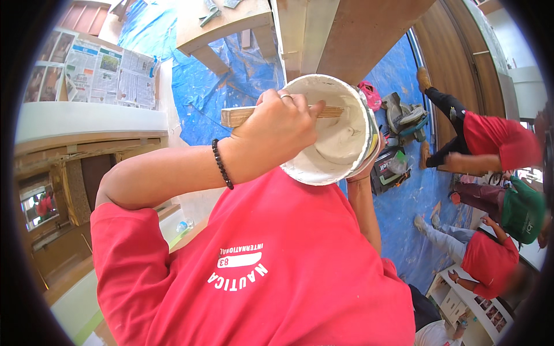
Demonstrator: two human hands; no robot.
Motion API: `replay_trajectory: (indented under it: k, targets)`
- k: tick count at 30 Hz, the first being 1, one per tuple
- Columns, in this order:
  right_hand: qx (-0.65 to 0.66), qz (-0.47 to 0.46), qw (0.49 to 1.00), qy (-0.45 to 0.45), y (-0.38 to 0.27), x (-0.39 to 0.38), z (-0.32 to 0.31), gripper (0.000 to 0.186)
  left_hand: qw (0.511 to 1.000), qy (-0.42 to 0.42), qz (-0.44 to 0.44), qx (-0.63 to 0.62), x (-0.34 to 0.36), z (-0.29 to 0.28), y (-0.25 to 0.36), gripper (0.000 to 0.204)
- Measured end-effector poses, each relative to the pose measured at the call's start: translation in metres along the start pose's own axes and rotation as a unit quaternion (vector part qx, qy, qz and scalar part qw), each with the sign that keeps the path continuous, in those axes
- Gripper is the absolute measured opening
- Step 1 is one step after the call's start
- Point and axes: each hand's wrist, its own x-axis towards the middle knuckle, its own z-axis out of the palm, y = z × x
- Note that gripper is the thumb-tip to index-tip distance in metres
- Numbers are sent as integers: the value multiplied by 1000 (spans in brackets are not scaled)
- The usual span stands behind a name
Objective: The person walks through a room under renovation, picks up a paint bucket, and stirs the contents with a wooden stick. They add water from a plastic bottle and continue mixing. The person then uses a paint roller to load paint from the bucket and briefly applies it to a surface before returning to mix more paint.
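Seemingly tilted toward the viewer, a round white plastic bucket of pale paste (332, 130) rests on the mostly hidden left hand (369, 167), while the right hand (274, 132), fingers (288, 102) curled shut around a flat wooden stirring stick (254, 114), could slop paste over the rim beneath them.

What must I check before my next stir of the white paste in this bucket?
1. Left hand closed around the wooden stick: ok.
2. Stick's far end inside the white paste: ok.
3. Right hand supporting the white bucket: ok, though mostly hidden behind it.
4. Bucket held level: cannot tell.
5. Nearby people apart from the bucket: ok.
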Motion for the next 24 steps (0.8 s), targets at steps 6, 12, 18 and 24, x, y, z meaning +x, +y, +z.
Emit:
replay_trajectory:
  k: [6, 12, 18, 24]
  targets:
    - [-20, -9, 999, 35, 2, 0, -9, 80, 990, -108, 30, -89, -14, 10, 2, 57]
    - [-74, -51, 994, 62, 2, 1, 1, 78, 978, -134, 5, -162, -34, -32, -23, 53]
    - [-43, -24, 999, 16, -2, 6, 0, 73, 999, -15, -22, -28, -25, -27, -15, 54]
    - [-19, -4, 1000, -23, -4, 11, -15, 77, 997, -70, -27, 19, -7, 16, 14, 53]
